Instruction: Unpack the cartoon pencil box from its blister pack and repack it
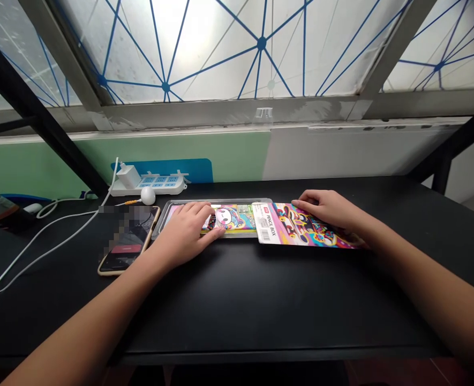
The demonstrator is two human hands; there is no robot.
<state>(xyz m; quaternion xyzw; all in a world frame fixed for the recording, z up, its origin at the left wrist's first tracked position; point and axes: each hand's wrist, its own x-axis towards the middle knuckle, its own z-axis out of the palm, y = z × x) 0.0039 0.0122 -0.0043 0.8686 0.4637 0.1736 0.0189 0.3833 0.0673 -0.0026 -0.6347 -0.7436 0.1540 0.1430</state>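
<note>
A pencil box [231,218] with colourful cartoon print lies in a clear plastic tray [245,203] on the black desk. My left hand [190,228] rests palm down on its left part, fingers stretched out and thumb apart. To the right, a bright printed card [296,225] labelled "PENCIL BOX" overlaps the tray's right end. My right hand [327,208] holds this card near its upper edge, with fingers bent; its right end is partly hidden under the hand and wrist.
A phone [128,249] lies left of the tray, partly behind my left forearm. Farther back sit a white power strip [160,184] with a charger and a looping white cable [55,257]. Black frame bars [52,128] slant at both sides before the window.
</note>
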